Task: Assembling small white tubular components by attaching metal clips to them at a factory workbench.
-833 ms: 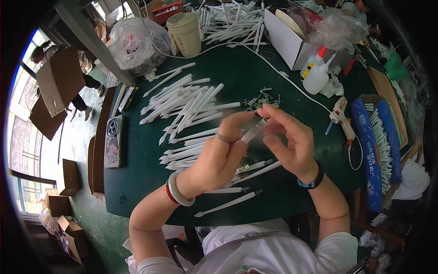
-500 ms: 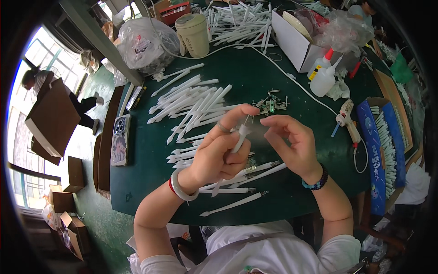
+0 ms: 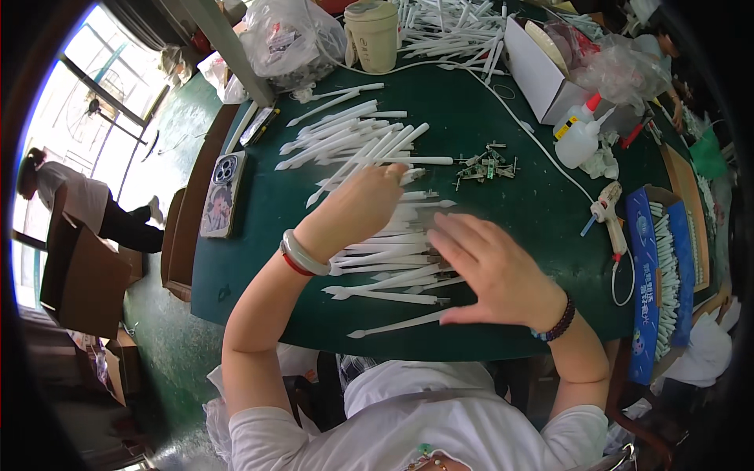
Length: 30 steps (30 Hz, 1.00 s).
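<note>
My left hand (image 3: 357, 210) is over the table with its back up, at the near edge of a loose pile of slender white plastic sticks (image 3: 345, 132) with pointed tips. Its fingers are mostly hidden behind the hand, so what they hold does not show. My right hand (image 3: 503, 275) is spread, slightly blurred, above the right ends of a row of similar sticks (image 3: 385, 259), some ending in small metal parts. Its thumb is by the end of the nearest stick (image 3: 393, 325). Small green circuit pieces (image 3: 488, 166) lie heaped beyond my hands.
A phone (image 3: 223, 195) lies at the left. A lidded cup (image 3: 372, 35), a plastic bag (image 3: 289, 39) and more white sticks are at the back. To the right are glue bottles (image 3: 577, 143), a glue gun (image 3: 608, 206) with its cord, and a blue box (image 3: 642, 267) of sticks.
My left hand has turned over and lowered toward the sticks; the white stick it held upright no longer shows. My right hand has come down and spread. A person at left has moved.
</note>
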### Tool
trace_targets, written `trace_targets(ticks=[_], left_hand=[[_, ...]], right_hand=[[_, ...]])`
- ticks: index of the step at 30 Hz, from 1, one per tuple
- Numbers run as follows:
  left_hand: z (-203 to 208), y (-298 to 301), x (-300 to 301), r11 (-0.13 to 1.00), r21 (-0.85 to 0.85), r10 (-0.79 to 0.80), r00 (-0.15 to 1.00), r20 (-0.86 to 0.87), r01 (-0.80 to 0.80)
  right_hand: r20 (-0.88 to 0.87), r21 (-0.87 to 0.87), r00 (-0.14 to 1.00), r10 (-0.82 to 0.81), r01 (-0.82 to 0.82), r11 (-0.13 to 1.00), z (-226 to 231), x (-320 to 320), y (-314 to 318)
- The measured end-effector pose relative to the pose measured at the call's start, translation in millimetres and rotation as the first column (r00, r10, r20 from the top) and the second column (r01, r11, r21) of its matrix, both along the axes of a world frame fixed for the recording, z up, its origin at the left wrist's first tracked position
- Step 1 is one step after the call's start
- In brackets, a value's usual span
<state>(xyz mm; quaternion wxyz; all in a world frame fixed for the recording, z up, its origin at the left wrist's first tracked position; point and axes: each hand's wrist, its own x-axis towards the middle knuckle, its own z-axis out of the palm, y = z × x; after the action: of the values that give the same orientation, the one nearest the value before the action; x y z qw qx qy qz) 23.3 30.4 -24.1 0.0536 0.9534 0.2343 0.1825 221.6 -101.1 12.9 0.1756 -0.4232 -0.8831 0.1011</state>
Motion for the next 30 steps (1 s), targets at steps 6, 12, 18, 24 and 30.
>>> trace_targets(ticks=[6,12,18,24,30], left_hand=[[-1.6,-14.6,-7.1,0.969,-0.248,-0.042,0.995,-0.091,0.019],[3.3,-24.3,-26.9,0.908,-0.416,-0.061,0.967,-0.247,-0.049],[2.4,-30.0,-27.4,0.933,-0.351,-0.027,0.955,-0.295,-0.082],[1.7,-39.2,-31.1,0.906,-0.416,-0.079,0.933,-0.351,-0.08],[1.7,-47.3,-38.5,0.929,-0.356,-0.029,0.942,-0.333,-0.098]], right_hand=[[0.232,0.016,0.969,-0.082,0.081,0.997,-30.8,-14.3,-38.6],[0.077,0.295,0.995,-0.062,0.037,0.955,-50.7,-11.1,-75.9],[0.069,0.183,0.913,-0.402,0.385,0.905,-42.4,24.1,-59.4],[-0.065,0.136,0.923,-0.378,0.384,0.913,-63.6,28.8,-56.9],[-0.222,0.086,0.93,-0.293,0.318,0.944,-53.9,-1.8,-46.5]])
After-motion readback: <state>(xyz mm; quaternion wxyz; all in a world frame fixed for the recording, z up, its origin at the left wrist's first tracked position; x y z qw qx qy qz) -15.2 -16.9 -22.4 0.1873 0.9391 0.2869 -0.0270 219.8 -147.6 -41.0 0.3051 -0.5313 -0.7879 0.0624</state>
